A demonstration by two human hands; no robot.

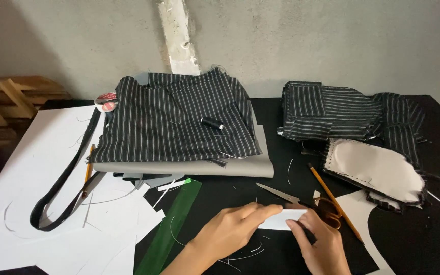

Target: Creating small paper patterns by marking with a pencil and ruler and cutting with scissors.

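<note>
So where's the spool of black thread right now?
The spool of black thread lies on the pinstriped fabric pile at the back middle of the black table, well beyond both hands.

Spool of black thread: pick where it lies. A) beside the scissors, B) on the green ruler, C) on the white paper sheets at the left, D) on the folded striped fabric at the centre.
D: the spool of black thread rests on top of the folded striped fabric, well away from the green ruler, the white paper sheets and the scissors.
</note>
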